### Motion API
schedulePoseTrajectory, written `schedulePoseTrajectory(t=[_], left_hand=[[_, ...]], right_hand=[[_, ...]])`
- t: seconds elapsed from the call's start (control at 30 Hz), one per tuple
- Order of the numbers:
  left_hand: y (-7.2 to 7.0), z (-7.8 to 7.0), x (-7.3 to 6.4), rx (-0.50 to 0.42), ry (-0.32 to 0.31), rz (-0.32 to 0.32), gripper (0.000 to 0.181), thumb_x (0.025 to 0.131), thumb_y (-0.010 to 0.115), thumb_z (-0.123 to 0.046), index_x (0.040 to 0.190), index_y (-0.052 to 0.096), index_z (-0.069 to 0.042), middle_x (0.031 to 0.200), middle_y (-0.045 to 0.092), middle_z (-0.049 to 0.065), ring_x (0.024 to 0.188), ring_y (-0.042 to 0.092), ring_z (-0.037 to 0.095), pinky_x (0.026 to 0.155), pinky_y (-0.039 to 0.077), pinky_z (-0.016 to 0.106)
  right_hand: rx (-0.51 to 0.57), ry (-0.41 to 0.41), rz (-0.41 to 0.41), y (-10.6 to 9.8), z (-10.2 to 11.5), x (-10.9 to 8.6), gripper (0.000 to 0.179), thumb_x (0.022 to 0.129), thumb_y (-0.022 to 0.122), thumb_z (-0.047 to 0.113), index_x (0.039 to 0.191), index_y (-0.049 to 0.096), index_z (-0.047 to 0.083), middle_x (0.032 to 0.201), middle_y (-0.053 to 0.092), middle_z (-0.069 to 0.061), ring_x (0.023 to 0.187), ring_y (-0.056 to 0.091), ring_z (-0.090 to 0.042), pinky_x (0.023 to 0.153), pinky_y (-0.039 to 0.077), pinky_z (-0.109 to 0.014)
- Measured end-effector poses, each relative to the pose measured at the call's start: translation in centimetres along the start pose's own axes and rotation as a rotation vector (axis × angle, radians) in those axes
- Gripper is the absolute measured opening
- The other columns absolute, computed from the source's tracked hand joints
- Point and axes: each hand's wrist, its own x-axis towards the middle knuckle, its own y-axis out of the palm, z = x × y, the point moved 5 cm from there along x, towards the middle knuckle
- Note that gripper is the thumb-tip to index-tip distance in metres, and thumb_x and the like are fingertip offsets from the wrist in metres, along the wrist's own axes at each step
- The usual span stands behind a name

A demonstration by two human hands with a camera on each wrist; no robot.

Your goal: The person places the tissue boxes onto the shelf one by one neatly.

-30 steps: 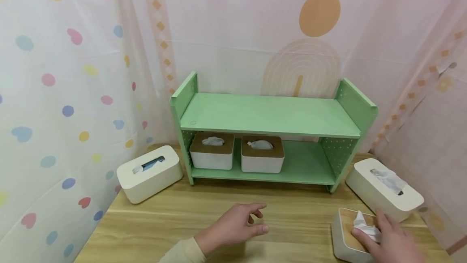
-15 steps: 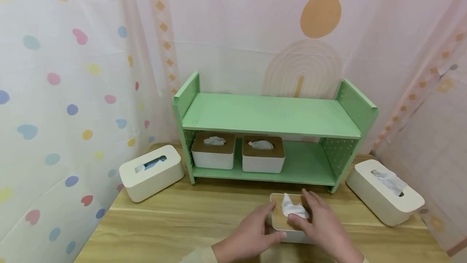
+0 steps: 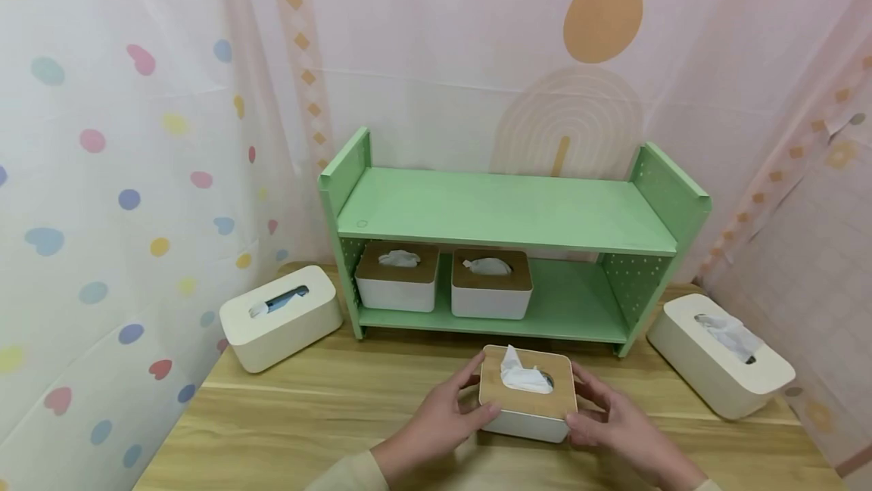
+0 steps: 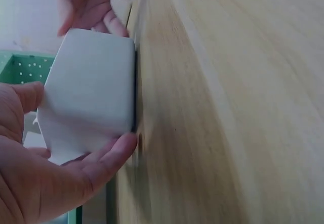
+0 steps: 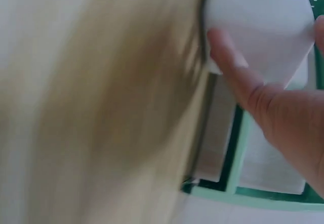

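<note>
Closest in, a cream sleeve (image 3: 350, 473) is seen at the left forearm, with a bit of the same colour at the right wrist. The left hand (image 3: 441, 419) is angled in from the lower left, thumb set at the near left corner of a small tissue box (image 3: 523, 405), fingers bent toward its far left corner. The right hand (image 3: 616, 424) is pretty much mirrored: thumb at the near right corner, fingers reached along the right side. So the box is grasped by both hands, each grip closed on one end, and it's kept out in front of the green shelf. Whether it's touching the wooden surface (image 3: 327, 411) or held just over it can't really be told. A white tissue (image 3: 523, 378) is left poking out of its wooden lid.

Further back, a longer white box is parked on either side, left (image 3: 289, 334) and right (image 3: 702, 370). Behind, two wooden-lidded boxes (image 3: 490, 302) are lined up on the lower level of the green shelf (image 3: 504, 211), backed by a patterned curtain (image 3: 436, 60).
</note>
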Motion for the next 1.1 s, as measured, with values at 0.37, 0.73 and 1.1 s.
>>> schedulePoseTrajectory(t=[0.37, 0.73, 1.1], left_hand=[[0.0, 0.2, -0.2, -0.164, -0.099, 0.056, 0.086, 0.101, 0.077, -0.024, 0.170, 0.028, -0.037, 0.163, 0.041, 0.033, 0.078, 0.069, 0.020, 0.066, 0.061, 0.032], [2.0, -2.3, 2.0, -0.128, -0.053, 0.019, 0.085, 0.100, 0.078, -0.023, 0.170, 0.030, -0.035, 0.158, 0.051, 0.027, 0.083, 0.073, 0.029, 0.074, 0.064, 0.045], [5.1, -6.8, 6.9, -0.109, -0.032, 0.037, 0.083, 0.101, 0.078, -0.028, 0.168, 0.031, -0.040, 0.161, 0.050, 0.019, 0.087, 0.067, 0.016, 0.078, 0.063, 0.038]], right_hand=[[0.111, 0.040, 0.102, -0.1, -1.1, -0.2, 0.089, 0.111, 0.060, 0.022, 0.172, -0.004, 0.011, 0.166, 0.002, -0.050, 0.144, 0.050, -0.044, 0.103, 0.060, -0.047], [0.125, -0.020, 0.035, -3.4, -0.3, -0.9, 0.085, 0.113, 0.056, 0.017, 0.172, -0.004, 0.014, 0.168, 0.002, -0.048, 0.133, 0.061, -0.030, 0.100, 0.062, -0.043], [0.111, -0.184, -0.015, -10.1, 1.1, -2.6, 0.076, 0.114, 0.046, 0.007, 0.173, 0.000, 0.018, 0.151, 0.043, 0.017, 0.126, 0.067, -0.010, 0.099, 0.062, -0.040]])
